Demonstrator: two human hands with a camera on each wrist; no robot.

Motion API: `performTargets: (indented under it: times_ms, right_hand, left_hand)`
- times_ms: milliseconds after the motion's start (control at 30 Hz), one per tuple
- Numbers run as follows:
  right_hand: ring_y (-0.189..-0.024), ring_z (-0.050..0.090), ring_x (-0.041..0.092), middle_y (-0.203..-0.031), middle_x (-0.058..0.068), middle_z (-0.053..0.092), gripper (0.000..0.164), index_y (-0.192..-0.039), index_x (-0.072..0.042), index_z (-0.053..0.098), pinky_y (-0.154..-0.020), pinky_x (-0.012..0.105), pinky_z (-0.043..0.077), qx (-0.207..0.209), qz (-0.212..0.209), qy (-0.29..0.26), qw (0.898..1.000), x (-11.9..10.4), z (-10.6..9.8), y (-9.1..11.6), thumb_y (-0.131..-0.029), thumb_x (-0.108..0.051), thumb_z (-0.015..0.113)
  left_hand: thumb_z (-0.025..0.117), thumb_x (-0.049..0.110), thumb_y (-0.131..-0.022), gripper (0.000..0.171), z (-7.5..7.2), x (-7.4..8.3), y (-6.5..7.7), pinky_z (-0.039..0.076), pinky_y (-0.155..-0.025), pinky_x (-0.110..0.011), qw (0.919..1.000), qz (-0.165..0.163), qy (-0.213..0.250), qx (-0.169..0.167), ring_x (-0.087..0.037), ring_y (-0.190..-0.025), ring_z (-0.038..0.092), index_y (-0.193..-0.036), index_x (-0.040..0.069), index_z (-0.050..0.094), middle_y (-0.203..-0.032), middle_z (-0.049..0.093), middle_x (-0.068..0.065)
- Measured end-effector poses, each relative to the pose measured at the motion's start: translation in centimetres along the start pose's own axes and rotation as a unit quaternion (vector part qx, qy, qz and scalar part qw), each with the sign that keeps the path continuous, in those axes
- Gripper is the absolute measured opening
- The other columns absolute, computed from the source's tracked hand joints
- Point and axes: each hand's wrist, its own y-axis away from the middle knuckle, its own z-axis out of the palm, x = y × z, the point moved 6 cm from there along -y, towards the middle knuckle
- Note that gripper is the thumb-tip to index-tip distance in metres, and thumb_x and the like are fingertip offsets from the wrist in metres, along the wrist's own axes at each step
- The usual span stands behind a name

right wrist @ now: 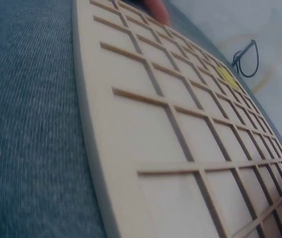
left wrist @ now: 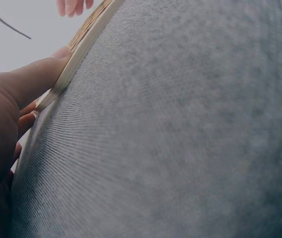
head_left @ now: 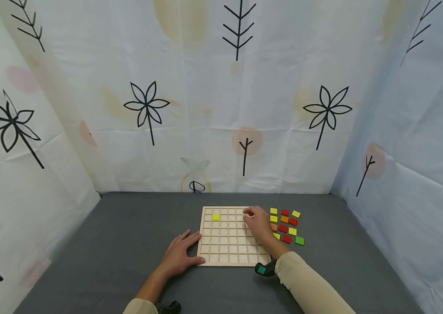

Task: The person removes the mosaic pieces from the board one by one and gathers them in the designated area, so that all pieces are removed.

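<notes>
A wooden grid board point(head_left: 224, 259) lies on the table with a yellow square tile point(head_left: 215, 217) in an upper-left cell. At its near left corner, my left hand point(head_left: 180, 255) rests with fingers spread along the left edge and the thumb at the front. In the left wrist view the left thumb point(left wrist: 41, 74) presses the board's rim point(left wrist: 76, 62). Over the board's far right corner is my right hand point(head_left: 258, 223), fingers bent and their tips close together just above the cells. I cannot tell whether it holds a tile.
Right of the board, several loose square tiles lie in rough rows, among them a red tile point(head_left: 286, 238), an orange tile point(head_left: 284, 219) and a green tile point(head_left: 299, 240). The right forearm passes close by them. A patterned white curtain point(head_left: 205, 109) encloses the grey table point(head_left: 127, 244).
</notes>
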Motion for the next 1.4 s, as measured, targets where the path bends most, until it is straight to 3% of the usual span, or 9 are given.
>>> performTargets:
  times_ms: [133, 567, 933, 1233, 1400]
  right_hand:
    - [-0.094, 0.058, 0.026, -0.101, 0.006, 0.062, 0.017, -0.107, -0.003, 0.070, -0.079, 0.044, 0.051, -0.020, 0.007, 0.009, 1.000, -0.4, 0.7, -0.2, -0.092, -0.009, 0.066]
    - [-0.116, 0.053, 0.036, -0.125, 0.016, 0.056, 0.026, -0.118, -0.002, 0.066, -0.092, 0.052, 0.046, -0.119, 0.031, -0.044, 0.991, -1.6, 3.7, -0.8, -0.093, -0.010, 0.066]
    - [-0.101, 0.058, 0.028, -0.111, 0.011, 0.061, 0.023, -0.116, -0.002, 0.066, -0.078, 0.040, 0.051, -0.149, 0.029, -0.043, 0.988, -2.5, 5.1, -1.3, -0.095, -0.010, 0.064]
    - [-0.102, 0.059, 0.025, -0.110, 0.008, 0.063, 0.028, -0.120, -0.003, 0.065, -0.086, 0.042, 0.050, -0.170, 0.059, -0.038, 0.983, -2.2, 6.3, -2.0, -0.094, -0.013, 0.066]
    - [-0.093, 0.057, 0.023, -0.103, 0.007, 0.061, 0.030, -0.119, -0.003, 0.065, -0.080, 0.040, 0.049, -0.180, 0.059, -0.014, 0.982, -2.0, 7.1, -2.5, -0.091, -0.013, 0.070]
  left_hand:
    - [0.077, 0.055, -0.074, 0.081, 0.0, 0.0, 0.0, 0.022, -0.107, -0.063, 1.0000, -0.001, 0.004, -0.001, -0.032, -0.141, 0.028, -0.142, 0.019, 0.053, -0.147, 0.047, 0.001]
    - [0.078, 0.054, -0.074, 0.080, -0.2, 0.2, 0.0, 0.022, -0.107, -0.064, 1.0000, -0.005, -0.002, -0.006, -0.033, -0.141, 0.028, -0.142, 0.019, 0.053, -0.147, 0.047, 0.000]
    - [0.077, 0.056, -0.074, 0.081, -0.2, 0.1, 0.0, 0.023, -0.106, -0.065, 1.0000, -0.005, -0.004, -0.003, -0.034, -0.141, 0.029, -0.142, 0.019, 0.054, -0.147, 0.047, 0.000]
    - [0.075, 0.058, -0.075, 0.081, -0.1, 0.1, 0.0, 0.023, -0.106, -0.064, 1.0000, 0.003, 0.003, -0.007, -0.034, -0.141, 0.028, -0.142, 0.019, 0.053, -0.147, 0.047, 0.000]
    - [0.075, 0.058, -0.075, 0.081, -0.1, 0.1, 0.0, 0.022, -0.106, -0.064, 1.0000, 0.002, 0.005, -0.004, -0.033, -0.141, 0.029, -0.142, 0.019, 0.053, -0.147, 0.047, 0.000]
